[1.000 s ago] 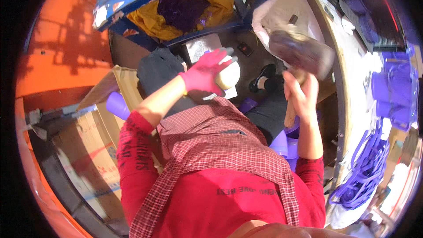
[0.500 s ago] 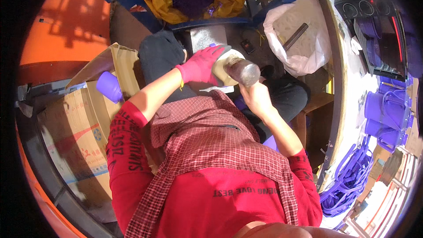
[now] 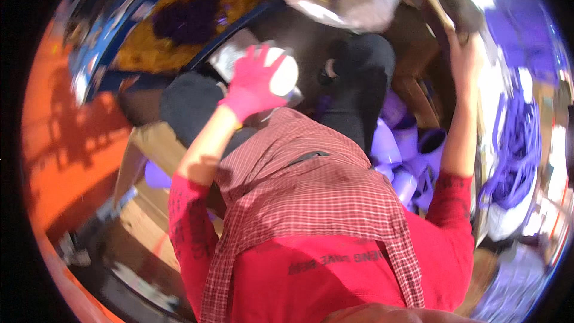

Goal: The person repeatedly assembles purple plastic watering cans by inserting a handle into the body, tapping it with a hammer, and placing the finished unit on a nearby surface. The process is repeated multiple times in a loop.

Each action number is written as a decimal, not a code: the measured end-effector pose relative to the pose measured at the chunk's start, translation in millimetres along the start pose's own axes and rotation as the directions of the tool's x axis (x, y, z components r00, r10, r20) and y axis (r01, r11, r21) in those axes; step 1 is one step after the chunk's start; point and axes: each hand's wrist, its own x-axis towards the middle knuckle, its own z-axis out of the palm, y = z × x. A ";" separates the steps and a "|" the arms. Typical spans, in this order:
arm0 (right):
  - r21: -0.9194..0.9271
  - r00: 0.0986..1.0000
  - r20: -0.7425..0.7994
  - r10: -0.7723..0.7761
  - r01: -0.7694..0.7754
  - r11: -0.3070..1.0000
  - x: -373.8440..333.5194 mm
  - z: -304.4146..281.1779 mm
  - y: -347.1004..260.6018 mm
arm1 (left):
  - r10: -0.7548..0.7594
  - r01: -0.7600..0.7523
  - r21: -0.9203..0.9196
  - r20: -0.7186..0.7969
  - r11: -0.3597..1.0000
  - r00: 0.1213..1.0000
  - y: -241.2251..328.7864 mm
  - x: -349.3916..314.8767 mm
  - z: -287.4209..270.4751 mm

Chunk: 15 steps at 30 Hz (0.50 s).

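My left hand (image 3: 254,84), in a pink glove, rests with fingers spread on a whitish round piece (image 3: 284,74) in front of my lap. Blur and glare hide what that piece is. Out to the right, my bare right hand (image 3: 465,54) is closed on a mallet (image 3: 459,11) with a thick greyish head, smeared by motion. The mallet is at the edge of the bench on my right, well apart from the round piece; whether it touches the bench, I cannot tell.
Purple containers (image 3: 397,143) crowd a box beside my right leg. Purple straps (image 3: 511,143) hang in a bundle at the right. Ahead are a white sack (image 3: 335,12) and a yellow-lined bin (image 3: 140,51) in a blue frame. A cardboard box (image 3: 158,149) stands at my left.
My right hand has swung the mallet away from the round piece, out to the right. My left hand stays at the piece. The view has turned to the right, showing the purple containers.
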 end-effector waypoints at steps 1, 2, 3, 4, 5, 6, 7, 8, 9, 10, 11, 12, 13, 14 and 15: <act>-0.149 0.995 -0.068 -0.075 0.064 0.987 9.3 -6.9 28.0 | -0.007 0.003 -0.054 -0.066 0.999 0.998 -4.6 -2.5 -9.0; -0.231 0.994 -0.099 -0.038 0.014 0.973 15.6 -9.6 53.0 | -0.022 -0.008 -0.182 -0.163 0.983 0.986 -10.0 -12.2 -19.1; -0.284 0.998 -0.056 0.025 -0.040 0.958 17.5 -9.3 74.3 | 0.013 -0.036 -0.126 -0.178 0.991 0.984 -26.6 -26.6 -34.6; -0.285 0.998 -0.001 0.068 -0.065 0.956 15.5 -10.7 92.1 | -0.067 0.060 -0.033 -0.305 0.998 0.950 -35.4 -50.4 -46.7; -0.298 0.990 0.030 0.138 -0.123 0.947 13.8 -10.4 104.5 | -0.140 0.122 -0.070 -0.477 0.990 0.867 -50.5 -69.0 -57.3; -0.367 0.999 0.041 0.024 -0.008 0.930 4.7 -14.1 113.1 | -0.332 0.294 -0.159 -0.537 0.943 0.775 -66.8 -91.0 -66.3; -0.330 0.993 -0.067 -0.097 0.069 0.941 -8.0 -11.0 115.4 | -0.441 0.380 -0.237 -0.614 0.894 0.654 -85.7 -107.3 -71.1; -0.303 0.963 -0.174 -0.207 0.148 0.942 -19.9 -9.1 112.0 | -0.469 0.415 -0.250 -0.649 0.875 0.599 -106.0 -126.0 -74.0; -0.224 0.983 -0.058 -0.172 0.155 0.962 -40.5 -8.4 107.9 | -0.522 0.418 -0.330 -0.667 0.847 0.532 -125.8 -138.3 -70.3; -0.141 0.988 0.061 -0.140 0.148 0.979 -65.4 -7.1 100.1 | -0.549 0.493 -0.295 -0.655 0.819 0.520 -145.1 -151.4 -62.9; 0.009 0.968 0.207 -0.139 0.140 0.990 -93.2 -4.2 91.9 | -0.598 0.513 -0.340 -0.617 0.788 0.511 -163.0 -160.7 -48.0; 0.201 0.925 0.304 -0.228 0.171 0.964 -120.3 3.3 83.4 | -0.754 0.642 -0.422 -0.505 0.640 0.420 -178.2 -171.0 -27.8; 0.206 0.836 0.518 -0.180 0.083 0.975 -141.8 16.3 77.7 | -0.804 0.644 -0.488 -0.431 0.590 0.410 -192.3 -178.8 -2.2; 0.278 0.737 0.633 -0.237 0.068 0.958 -166.1 31.8 73.0 | -0.846 0.708 -0.463 -0.317 0.533 0.429 -202.6 -191.7 24.3; 0.233 0.656 0.724 -0.212 0.056 0.971 -187.1 51.9 69.6 | -0.867 0.768 -0.403 -0.269 0.497 0.420 -212.6 -198.9 56.0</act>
